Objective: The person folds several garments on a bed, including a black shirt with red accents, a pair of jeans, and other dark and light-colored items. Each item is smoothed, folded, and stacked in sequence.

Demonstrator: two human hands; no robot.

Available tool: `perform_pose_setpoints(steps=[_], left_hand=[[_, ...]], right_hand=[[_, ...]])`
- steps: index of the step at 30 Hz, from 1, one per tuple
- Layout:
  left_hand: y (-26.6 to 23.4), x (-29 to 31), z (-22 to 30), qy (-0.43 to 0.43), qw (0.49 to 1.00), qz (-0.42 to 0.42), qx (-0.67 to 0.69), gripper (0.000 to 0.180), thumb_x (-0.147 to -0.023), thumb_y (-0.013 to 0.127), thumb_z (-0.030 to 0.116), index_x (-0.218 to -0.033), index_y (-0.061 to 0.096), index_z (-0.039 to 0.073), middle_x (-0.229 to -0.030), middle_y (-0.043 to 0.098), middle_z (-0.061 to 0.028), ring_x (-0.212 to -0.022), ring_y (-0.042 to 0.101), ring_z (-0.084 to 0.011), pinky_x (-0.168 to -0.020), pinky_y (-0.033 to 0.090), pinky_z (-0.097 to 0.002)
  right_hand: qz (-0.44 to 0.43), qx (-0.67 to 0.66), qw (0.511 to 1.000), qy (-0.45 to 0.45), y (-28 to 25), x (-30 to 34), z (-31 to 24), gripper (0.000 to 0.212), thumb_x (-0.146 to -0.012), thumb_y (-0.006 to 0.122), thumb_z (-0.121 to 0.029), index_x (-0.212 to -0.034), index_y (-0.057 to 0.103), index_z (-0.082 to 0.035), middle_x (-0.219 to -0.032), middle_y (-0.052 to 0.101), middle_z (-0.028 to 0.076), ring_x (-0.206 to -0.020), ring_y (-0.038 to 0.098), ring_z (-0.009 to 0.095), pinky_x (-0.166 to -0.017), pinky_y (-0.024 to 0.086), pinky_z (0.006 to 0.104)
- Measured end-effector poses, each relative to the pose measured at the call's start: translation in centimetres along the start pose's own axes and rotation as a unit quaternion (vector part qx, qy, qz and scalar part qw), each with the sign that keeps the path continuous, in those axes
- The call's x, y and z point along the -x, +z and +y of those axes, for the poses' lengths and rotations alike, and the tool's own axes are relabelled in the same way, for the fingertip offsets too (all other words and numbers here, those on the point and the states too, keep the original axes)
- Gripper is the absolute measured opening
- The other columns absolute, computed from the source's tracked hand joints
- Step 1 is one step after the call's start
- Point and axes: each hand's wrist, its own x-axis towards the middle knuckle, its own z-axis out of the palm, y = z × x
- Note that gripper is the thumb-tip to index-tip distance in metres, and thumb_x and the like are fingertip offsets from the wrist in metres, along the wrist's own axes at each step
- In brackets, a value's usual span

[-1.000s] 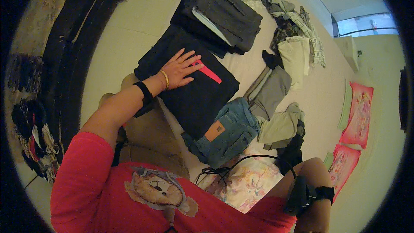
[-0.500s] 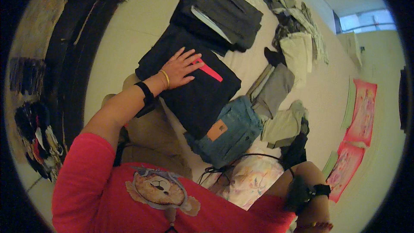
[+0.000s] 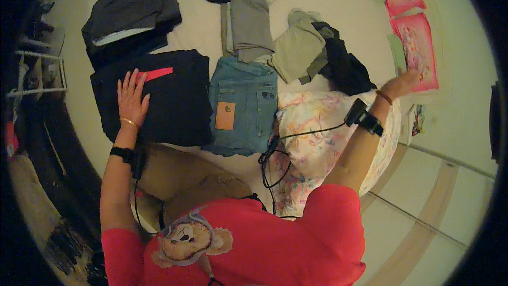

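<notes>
My left hand (image 3: 132,98) lies flat, fingers stretched, on a folded black garment (image 3: 177,108), its fingertips beside a red strip (image 3: 157,74). Out to the right, my right hand (image 3: 407,82) is stretched past the end of a crumpled black garment (image 3: 346,66) and overlaps a pink patterned panel (image 3: 415,42) in the view. Motion smears its fingers, and whether it touches anything is unclear. Folded blue jeans (image 3: 246,122) with a tan patch lie against the black garment's right side. Beyond the jeans is a folded grey garment (image 3: 251,21).
A stack of dark folded clothes (image 3: 132,13) sits at the far left. An olive garment (image 3: 299,47) lies rumpled right of the grey one. Nearer me is a floral pillow (image 3: 312,153) with a black cable (image 3: 312,133) across it. A white rack (image 3: 39,74) stands at the left.
My view has turned to the right, so the clothes appear farther left. My right arm has reached out to the right. My left hand still rests on the black garment.
</notes>
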Motion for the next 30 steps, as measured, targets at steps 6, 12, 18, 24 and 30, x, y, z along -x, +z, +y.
perform_pose_setpoints(steps=[6,12,18,24,30], left_hand=[[0.3,0.3,0.2,-0.005,1.000,-0.006,-0.020,0.059,-0.078,0.056,0.018,-0.134,0.038,0.016,-0.142,0.031,-0.0088,-0.132,0.025,-0.0297,-0.110,0.014,-0.0468],[0.1,0.0,0.2,0.011,0.999,-0.005,-0.033,0.058,-0.078,0.054,0.019,-0.133,0.039,0.015,-0.141,0.031,-0.0097,-0.132,0.025,-0.0305,-0.110,0.014,-0.0470],[-0.4,-0.1,0.7,0.003,0.999,-0.012,-0.044,0.059,-0.078,0.054,0.019,-0.134,0.038,0.014,-0.142,0.030,-0.0103,-0.132,0.025,-0.0305,-0.110,0.013,-0.0470],[-0.4,-0.3,0.9,0.003,0.999,-0.019,-0.049,0.058,-0.079,0.053,0.019,-0.135,0.037,0.015,-0.142,0.030,-0.0100,-0.132,0.025,-0.0302,-0.110,0.013,-0.0467],[-0.2,-0.3,1.0,0.004,0.999,-0.016,-0.050,0.058,-0.080,0.053,0.019,-0.135,0.036,0.015,-0.142,0.029,-0.0092,-0.132,0.025,-0.0298,-0.110,0.012,-0.0457]], right_hand=[[-0.127,0.260,0.909,0.300,-3.0,6.6,14.6,0.080,-0.071,0.068,-0.046,-0.126,0.042,0.005,-0.127,0.044,0.028,-0.118,0.044,0.037,-0.099,0.034,0.0375],[-0.327,0.362,0.792,0.367,0.4,9.5,19.2,0.118,-0.049,0.082,-0.050,-0.142,0.017,-0.017,-0.144,-0.004,0.030,-0.131,0.020,0.044,-0.104,0.030,0.0430],[-0.373,0.414,0.693,0.457,3.8,15.1,21.0,0.087,-0.061,0.074,-0.032,-0.134,0.034,-0.006,-0.123,0.050,0.021,-0.108,0.053,0.034,-0.090,0.045,0.0366],[-0.395,0.055,0.850,0.344,8.7,17.5,15.5,0.068,-0.068,0.067,-0.027,-0.125,0.045,0.001,-0.115,0.057,0.021,-0.104,0.056,0.035,-0.089,0.043,0.0369],[-0.683,-0.019,0.723,0.102,14.1,22.7,2.4,0.067,-0.070,0.063,-0.024,-0.131,0.039,-0.005,-0.111,0.057,0.025,-0.102,0.056,0.036,-0.088,0.044,0.0377]])
